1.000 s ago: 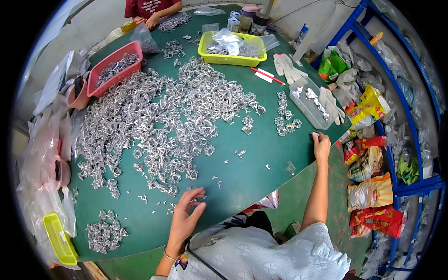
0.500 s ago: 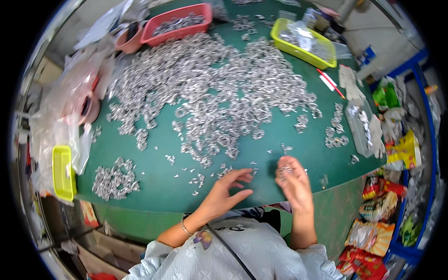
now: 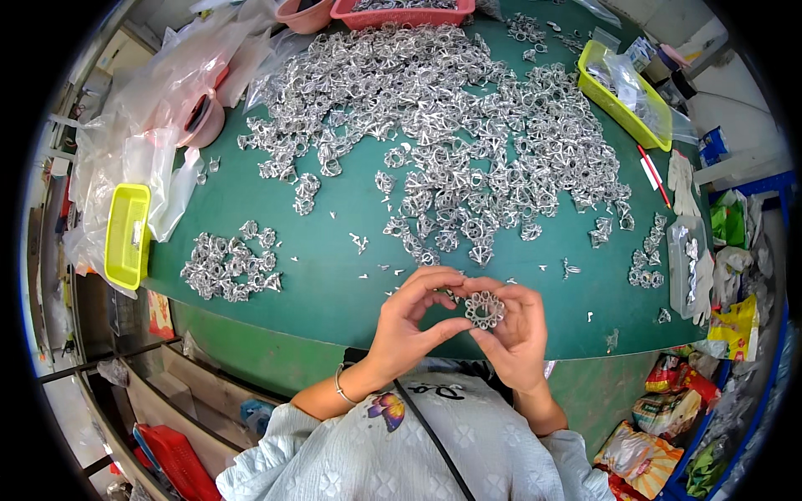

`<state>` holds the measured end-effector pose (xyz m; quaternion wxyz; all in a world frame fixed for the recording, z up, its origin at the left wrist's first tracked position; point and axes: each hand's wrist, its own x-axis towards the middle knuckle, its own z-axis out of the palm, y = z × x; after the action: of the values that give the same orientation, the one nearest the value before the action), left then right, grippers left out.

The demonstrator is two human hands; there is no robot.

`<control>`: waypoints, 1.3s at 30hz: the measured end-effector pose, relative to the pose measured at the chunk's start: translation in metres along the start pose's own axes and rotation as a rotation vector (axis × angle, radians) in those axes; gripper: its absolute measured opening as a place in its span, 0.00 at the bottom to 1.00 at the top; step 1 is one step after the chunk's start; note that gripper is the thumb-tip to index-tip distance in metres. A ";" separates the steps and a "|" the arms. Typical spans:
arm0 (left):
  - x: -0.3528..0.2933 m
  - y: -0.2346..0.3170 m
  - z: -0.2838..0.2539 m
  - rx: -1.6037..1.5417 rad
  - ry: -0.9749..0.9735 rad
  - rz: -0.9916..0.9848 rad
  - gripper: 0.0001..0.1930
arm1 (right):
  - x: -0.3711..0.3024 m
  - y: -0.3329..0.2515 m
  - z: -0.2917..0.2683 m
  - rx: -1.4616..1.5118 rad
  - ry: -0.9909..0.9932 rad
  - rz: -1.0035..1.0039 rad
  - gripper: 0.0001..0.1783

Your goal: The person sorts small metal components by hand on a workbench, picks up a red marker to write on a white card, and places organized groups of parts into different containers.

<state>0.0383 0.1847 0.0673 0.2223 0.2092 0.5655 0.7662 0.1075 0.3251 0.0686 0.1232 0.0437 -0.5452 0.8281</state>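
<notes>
A round silver metal piece with a ring of small loops (image 3: 484, 310) is held up near the table's front edge. My right hand (image 3: 520, 334) is closed on it, fingers behind and thumb at its lower edge. My left hand (image 3: 419, 313) curves in from the other side, its thumb tip and fingertips meeting the piece's left edge. Just beyond the hands, small silver bits (image 3: 359, 243) lie scattered on the green table (image 3: 334, 326). A large heap of similar silver pieces (image 3: 468, 150) spreads over the table's far half.
A smaller cluster of silver pieces (image 3: 230, 267) lies at left, beside a yellow-green basket (image 3: 127, 238). Red basket (image 3: 401, 17) and yellow basket (image 3: 625, 100) stand behind. At right are a pen (image 3: 654, 176), a clear tray (image 3: 687, 267) and gloves (image 3: 682, 184); plastic bags (image 3: 142, 159) crowd the left edge.
My hands have come together; the left now touches the piece that the right held alone. The view has shifted, so the heap and baskets sit farther up and right.
</notes>
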 end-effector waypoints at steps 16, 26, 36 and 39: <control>-0.007 0.005 -0.018 -0.173 -0.025 -0.029 0.34 | 0.008 0.002 0.017 -0.175 -0.031 0.029 0.34; -0.022 -0.001 -0.048 -0.134 0.240 -0.291 0.13 | 0.027 0.003 0.011 -0.934 0.070 0.098 0.29; -0.052 -0.024 -0.144 1.493 0.848 0.023 0.08 | 0.064 0.062 -0.005 -1.571 0.088 -0.178 0.09; -0.052 -0.020 -0.146 1.433 0.879 0.096 0.12 | 0.058 0.052 -0.009 -1.354 0.102 -0.165 0.08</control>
<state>-0.0007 0.0473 0.0044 -0.2376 0.0064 0.9407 0.2421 0.0392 0.3228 0.0305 0.2117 -0.0404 -0.9314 0.2935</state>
